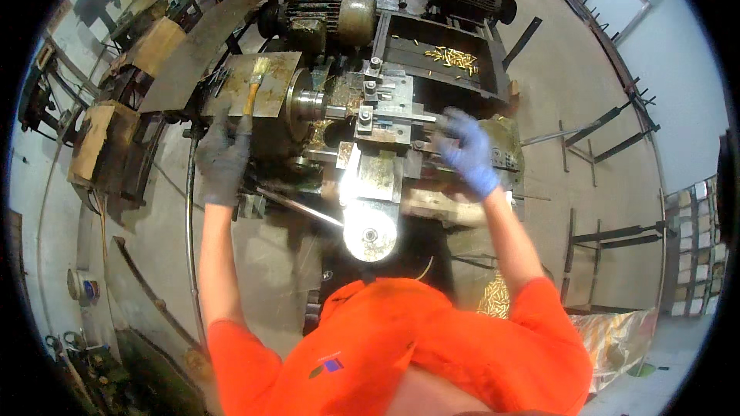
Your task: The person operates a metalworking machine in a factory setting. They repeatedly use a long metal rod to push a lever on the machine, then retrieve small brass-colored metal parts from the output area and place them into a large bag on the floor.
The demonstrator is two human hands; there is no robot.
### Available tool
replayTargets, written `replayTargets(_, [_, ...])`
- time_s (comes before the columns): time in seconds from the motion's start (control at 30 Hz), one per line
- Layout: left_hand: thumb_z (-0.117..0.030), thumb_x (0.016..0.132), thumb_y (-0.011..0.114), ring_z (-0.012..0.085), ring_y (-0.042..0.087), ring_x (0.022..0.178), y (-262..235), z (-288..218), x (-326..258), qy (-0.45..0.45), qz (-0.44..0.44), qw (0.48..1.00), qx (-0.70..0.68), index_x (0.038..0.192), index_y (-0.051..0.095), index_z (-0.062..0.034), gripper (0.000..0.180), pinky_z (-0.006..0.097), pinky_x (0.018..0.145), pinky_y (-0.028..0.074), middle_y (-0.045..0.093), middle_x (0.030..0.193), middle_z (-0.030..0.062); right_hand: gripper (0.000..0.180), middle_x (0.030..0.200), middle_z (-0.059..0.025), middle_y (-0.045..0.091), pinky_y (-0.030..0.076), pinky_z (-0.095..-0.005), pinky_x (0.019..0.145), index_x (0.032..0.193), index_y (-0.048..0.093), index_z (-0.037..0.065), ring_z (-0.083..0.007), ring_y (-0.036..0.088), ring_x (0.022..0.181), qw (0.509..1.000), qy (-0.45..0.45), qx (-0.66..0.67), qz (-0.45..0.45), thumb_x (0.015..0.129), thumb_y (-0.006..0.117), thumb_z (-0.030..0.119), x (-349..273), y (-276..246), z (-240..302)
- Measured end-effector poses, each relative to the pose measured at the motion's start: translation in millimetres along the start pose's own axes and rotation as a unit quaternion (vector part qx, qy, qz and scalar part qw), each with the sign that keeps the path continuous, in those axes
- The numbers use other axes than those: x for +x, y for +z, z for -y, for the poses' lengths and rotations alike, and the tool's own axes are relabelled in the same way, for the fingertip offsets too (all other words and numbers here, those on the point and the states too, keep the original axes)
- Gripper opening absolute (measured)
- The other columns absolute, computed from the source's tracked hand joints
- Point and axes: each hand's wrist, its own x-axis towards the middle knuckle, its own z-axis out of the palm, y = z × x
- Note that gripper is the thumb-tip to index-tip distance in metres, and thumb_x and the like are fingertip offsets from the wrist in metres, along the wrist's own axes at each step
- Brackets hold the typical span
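My left hand (pixel 223 158), in a dark glove, is at the front edge of the lathe's flat metal cover (pixel 231 85). Its fingers point forward and look apart. One fingertip is right by the wooden handle of a paintbrush (pixel 253 96), whose pale bristles lie away from me on the cover. My right hand (pixel 468 152), in a blue glove, is just right of the tool post (pixel 385 112), fingers spread and slightly blurred toward a metal bar (pixel 416 117); I see nothing in its grasp. The chuck (pixel 308 104) faces the tool post.
Behind the tool post is a dark metal tray (pixel 408 54) with a pile of small brass-coloured pieces (pixel 455 60). Two electric motors (pixel 331 19) stand at the back. More brass pieces (pixel 495 296) lie low at the right. A round bright handwheel or disc (pixel 370 233) is nearest me.
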Motion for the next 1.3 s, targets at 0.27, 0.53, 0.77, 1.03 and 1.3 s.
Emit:
replayTargets(0.27, [-0.026,0.085,0.06,0.028,0.065,0.087,36.8,19.4,-6.8,0.082,-0.062,0.995,-0.015,0.111,0.062,-0.0056,0.033,0.033,0.074,0.05,0.065,0.1,0.0148,0.018,0.095,-0.0162,0.065,0.049,-0.0342,0.081,0.083,0.068,0.002,-0.0279,0.062,0.091,0.982,0.157,0.076,0.073,0.071,0.073,0.013,-134.7,-14.9,9.3])
replayTargets(0.53, [-0.019,0.085,0.058,0.0317,0.064,0.085,36.0,6.6,-11.3,0.077,-0.012,0.984,-0.158,0.104,0.063,-0.0028,0.026,0.035,0.073,0.05,0.066,0.093,0.017,0.018,0.094,-0.0117,0.066,0.048,-0.0308,0.08,0.085,0.067,-0.001,-0.0203,0.062,0.089,0.963,0.235,0.125,0.036,0.073,0.072,0.011,-150.0,-31.3,5.6])
replayTargets(0.77, [-0.015,0.082,0.057,0.0328,0.062,0.074,56.6,-70.4,-6.8,0.186,0.041,0.964,-0.185,0.092,0.066,-0.0056,0.016,0.038,0.065,0.049,0.064,0.082,0.0165,0.018,0.09,-0.0096,0.066,0.047,-0.0302,0.08,0.088,0.067,-0.001,-0.0176,0.061,0.087,0.955,0.252,0.149,0.043,0.074,0.071,0.011,-145.5,-34.9,16.9])
replayTargets(1.03, [-0.017,0.078,0.059,0.0361,0.06,0.077,117.0,-85.6,18.4,0.21,0.16,0.964,-0.031,0.086,0.067,-0.0075,0.014,0.042,0.068,0.048,0.063,0.079,0.018,0.019,0.084,-0.0059,0.067,0.049,-0.0253,0.065,0.088,0.067,0.003,-0.0104,0.061,0.072,0.944,0.29,0.155,0.017,0.074,0.073,0.014,-170.0,-38.0,6.4])
replayTargets(1.3, [-0.02,0.077,0.059,0.037,0.059,0.075,127.5,-81.2,42.5,0.246,0.15,0.957,-0.038,0.084,0.065,-0.007,0.016,0.044,0.067,0.047,0.062,0.078,0.0184,0.016,0.08,-0.0055,0.066,0.049,-0.0251,0.064,0.086,0.067,0.002,-0.01,0.059,0.069,0.94,0.302,0.156,0.017,0.076,0.072,0.013,-185.3,-41.0,-9.2])
